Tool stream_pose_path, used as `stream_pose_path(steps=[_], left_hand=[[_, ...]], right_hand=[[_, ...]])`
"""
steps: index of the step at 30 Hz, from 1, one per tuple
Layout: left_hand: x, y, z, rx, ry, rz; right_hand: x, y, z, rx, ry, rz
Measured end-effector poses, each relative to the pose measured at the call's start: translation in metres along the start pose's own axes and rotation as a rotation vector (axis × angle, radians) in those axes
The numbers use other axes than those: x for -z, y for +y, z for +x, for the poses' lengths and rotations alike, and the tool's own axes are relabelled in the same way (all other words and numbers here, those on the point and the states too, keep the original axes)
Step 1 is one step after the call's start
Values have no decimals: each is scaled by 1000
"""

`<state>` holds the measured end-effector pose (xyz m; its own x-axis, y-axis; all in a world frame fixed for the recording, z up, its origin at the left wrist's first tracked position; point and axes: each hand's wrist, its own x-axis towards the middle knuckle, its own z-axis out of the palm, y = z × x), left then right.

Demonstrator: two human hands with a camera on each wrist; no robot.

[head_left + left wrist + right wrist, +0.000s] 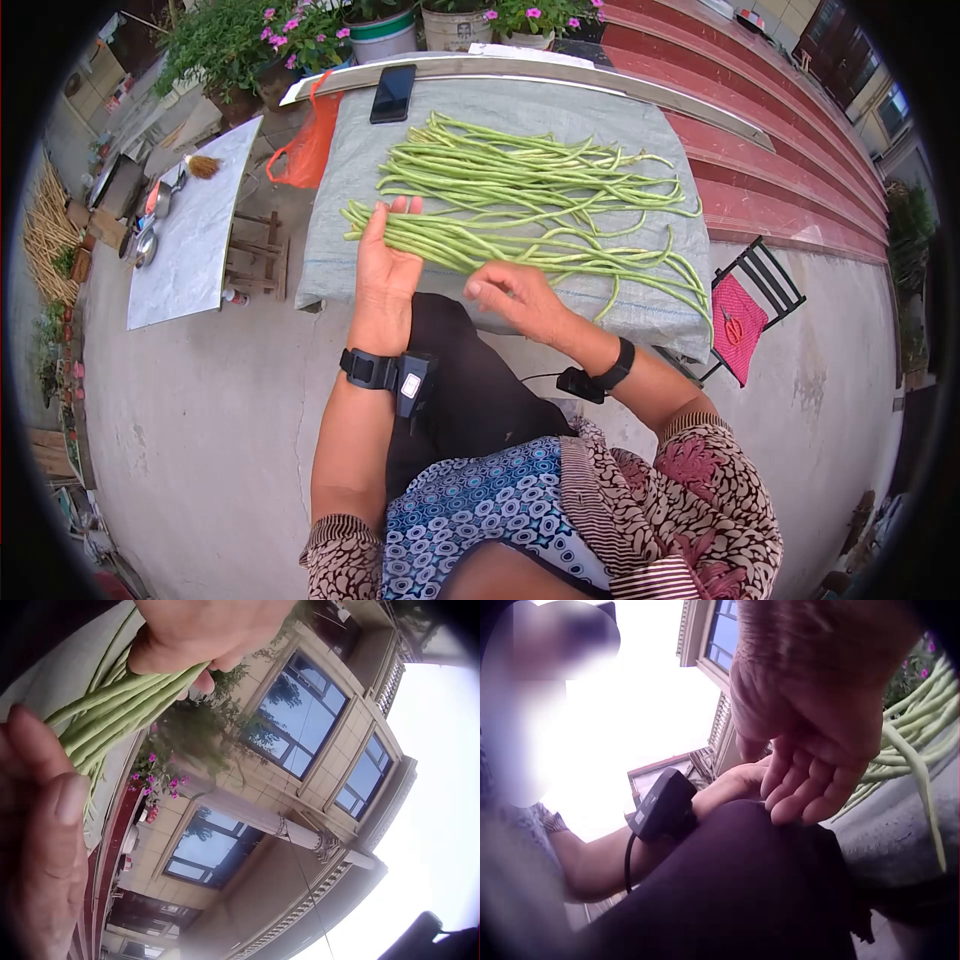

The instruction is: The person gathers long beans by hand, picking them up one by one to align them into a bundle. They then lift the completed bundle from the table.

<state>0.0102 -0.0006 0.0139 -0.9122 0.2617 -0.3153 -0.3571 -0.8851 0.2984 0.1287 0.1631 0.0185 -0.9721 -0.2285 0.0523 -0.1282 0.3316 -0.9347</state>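
Observation:
Long green beans lie in two bunches on the cloth-covered table: a far bunch [520,170] and a near bunch [540,245]. My left hand [388,265] holds the near bunch close to its left ends. Several bean stalks [124,712] pass under that hand in the left wrist view. Just in front of the same bunch is my right hand [515,295], its fingers loosely curled and holding nothing. In the right wrist view the right hand [810,727] hangs above a dark-clothed knee [735,862], beside the trailing beans [915,765].
A black phone [393,94] lies at the table's far left corner, near an orange plastic bag [305,145]. To the right, a folding chair bears a pink cushion [738,330] with red-handled scissors [733,327]. Red steps [740,190] rise behind; a side table [190,245] stands left.

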Motion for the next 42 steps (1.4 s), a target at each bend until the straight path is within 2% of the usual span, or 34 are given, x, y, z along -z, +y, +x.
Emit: stream_pose_path(steps=[1, 4, 7, 9, 12, 14, 17, 19, 24, 27, 28, 31, 32, 34, 35, 36, 39, 40, 41, 42], left_hand=[[-1, -2, -1, 23, -65, -31], [-14, -6, -10, 98, -241, -107], [-51, -11, -33, 174, -346, -122], [-70, -14, -37, 207, -360, -94], [-82, -19, -34, 244, -275, -46], [-81, -19, -20, 240, -166, -33], [-65, -18, 10, 220, 13, -55], [-59, -16, 26, 217, 72, -89], [-56, -19, 54, 202, 84, -118], [-54, -18, 74, 119, 167, -122], [-51, -17, 82, 80, 205, -124], [10, -7, 134, 133, 168, 4], [-5, -7, 109, 172, 190, 155], [-8, -4, 105, 228, 107, 232], [-6, -3, 104, 257, 68, 271], [-7, -6, 104, 172, 169, 439], [-8, -12, 95, -37, 295, 991], [-13, -11, 91, -60, 351, 1066], [-8, -11, 92, -26, 332, 997], [0, -10, 97, 7, 311, 928]], right_hand=[[-4, -6, -6, -250, -285, 256], [-7, 17, -9, -355, -79, 904], [11, 28, -4, -44, -15, 1464], [25, 28, -1, 130, 170, 1636], [59, 47, 3, 292, 517, 1913], [90, 72, 2, 381, 622, 2001], [126, 60, -6, 361, 627, 1968], [139, 39, -7, 434, 677, 1738], [168, 7, -7, 557, 711, 1322], [190, 32, 0, 448, 743, 1391], [199, 47, 0, 374, 860, 1353], [224, 98, -12, -160, 930, 1381], [225, 111, -17, -234, 897, 1289], [218, 128, -32, -379, 823, 1101], [217, 132, -37, -384, 847, 1072], [213, 130, -42, -391, 872, 1045], [202, 120, -53, -477, 909, 959], [198, 113, -56, -509, 886, 895], [193, 105, -59, -540, 862, 830], [186, 94, -61, -570, 760, 722]])
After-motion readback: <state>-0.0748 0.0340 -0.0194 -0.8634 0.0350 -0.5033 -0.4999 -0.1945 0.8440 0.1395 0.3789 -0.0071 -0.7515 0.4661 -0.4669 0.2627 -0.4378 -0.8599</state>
